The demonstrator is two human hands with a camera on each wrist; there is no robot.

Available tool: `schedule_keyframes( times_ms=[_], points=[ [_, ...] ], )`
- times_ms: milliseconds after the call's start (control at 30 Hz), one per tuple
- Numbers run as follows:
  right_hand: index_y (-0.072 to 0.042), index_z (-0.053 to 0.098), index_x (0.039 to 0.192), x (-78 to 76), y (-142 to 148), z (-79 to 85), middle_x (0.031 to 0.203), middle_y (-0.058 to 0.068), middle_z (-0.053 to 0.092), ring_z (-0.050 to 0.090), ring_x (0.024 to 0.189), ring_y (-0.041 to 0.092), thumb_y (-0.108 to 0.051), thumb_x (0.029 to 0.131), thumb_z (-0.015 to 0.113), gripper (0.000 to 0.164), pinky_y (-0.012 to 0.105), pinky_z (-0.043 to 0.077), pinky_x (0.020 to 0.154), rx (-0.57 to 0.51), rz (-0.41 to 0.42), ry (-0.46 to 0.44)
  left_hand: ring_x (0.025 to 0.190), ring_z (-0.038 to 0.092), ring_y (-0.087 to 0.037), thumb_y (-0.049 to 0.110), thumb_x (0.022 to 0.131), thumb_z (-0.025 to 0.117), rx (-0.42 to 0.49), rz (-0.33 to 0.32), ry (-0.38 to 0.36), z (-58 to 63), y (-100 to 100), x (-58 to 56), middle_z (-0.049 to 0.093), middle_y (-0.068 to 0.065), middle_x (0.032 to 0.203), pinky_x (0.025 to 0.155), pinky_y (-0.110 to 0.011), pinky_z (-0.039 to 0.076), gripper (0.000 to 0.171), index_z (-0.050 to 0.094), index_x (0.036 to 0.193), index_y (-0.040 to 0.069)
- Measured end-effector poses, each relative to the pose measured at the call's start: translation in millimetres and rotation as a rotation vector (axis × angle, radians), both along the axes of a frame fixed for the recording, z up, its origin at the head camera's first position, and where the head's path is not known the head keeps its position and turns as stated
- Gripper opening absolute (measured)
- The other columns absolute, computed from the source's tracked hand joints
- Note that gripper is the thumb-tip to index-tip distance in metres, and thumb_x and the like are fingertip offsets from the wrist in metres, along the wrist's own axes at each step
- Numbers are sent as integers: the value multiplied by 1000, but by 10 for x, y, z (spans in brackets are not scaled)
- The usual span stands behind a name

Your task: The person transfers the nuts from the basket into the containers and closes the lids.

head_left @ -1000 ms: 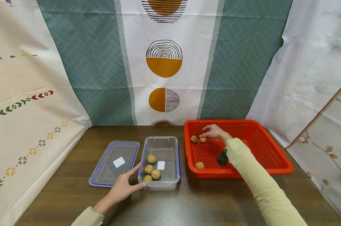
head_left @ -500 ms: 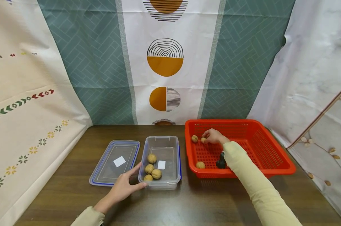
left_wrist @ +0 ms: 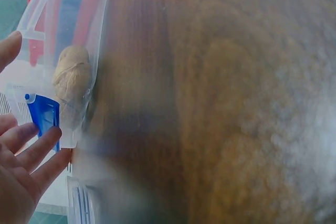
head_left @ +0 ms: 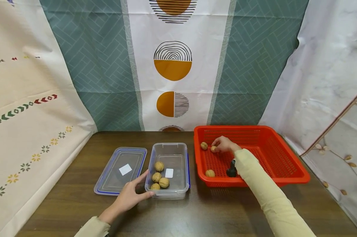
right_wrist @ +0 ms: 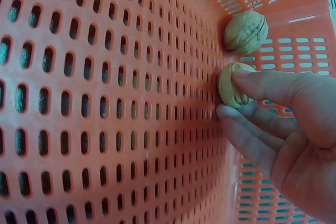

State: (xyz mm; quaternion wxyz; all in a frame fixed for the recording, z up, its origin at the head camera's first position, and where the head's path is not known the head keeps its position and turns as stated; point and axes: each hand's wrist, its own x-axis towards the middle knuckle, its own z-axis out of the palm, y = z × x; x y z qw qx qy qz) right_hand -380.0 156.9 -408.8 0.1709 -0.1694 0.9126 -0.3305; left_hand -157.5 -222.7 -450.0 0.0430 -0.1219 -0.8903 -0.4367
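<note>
In the head view, my left hand [head_left: 129, 197] rests against the near left corner of a clear plastic food container [head_left: 178, 151]. Its thumb lies at the front rim and its fingers reach along the left side. The left wrist view shows those fairly straight fingers touching a blue side clip [left_wrist: 45, 113]. Several walnuts [head_left: 164, 182] lie inside the container. My right hand [head_left: 225, 144] is down in a red plastic basket [head_left: 285, 179], pinching a walnut [right_wrist: 229, 88] between thumb and fingers at the basket floor. Another walnut [right_wrist: 245, 32] lies just beyond it.
One more walnut [head_left: 209, 173] sits near the basket's front left corner. A clear lid [head_left: 111, 177] with a blue seal lies left of the container on the brown wooden table [head_left: 214, 214]. A patterned curtain [head_left: 178, 108] hangs behind the table.
My right hand has lowered slightly onto the walnut, and its fingers have closed around it. The left hand and container have kept their places.
</note>
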Motion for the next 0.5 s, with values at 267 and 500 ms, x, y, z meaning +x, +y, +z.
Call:
schedule_keyframes(
  times_ms=[267,500],
  points=[
    [7,61,101,-16,12,1,92,15,63,59,72,19,0,79,64,23,30,52,66,11,-35,-30,103,59,-25,37,74,74,-14,13,9,11,-4,-12,46,-11,134,88,-45,45,78,39,138,11],
    [6,62,97,22,63,56,87,12,62,53,68,16,-2,79,65,20,28,49,63,65,-19,-25,102,59,-26,37,74,74,-11,15,3,-11,4,4,47,-14,132,86,-42,47,78,39,138,10]
  ],
)
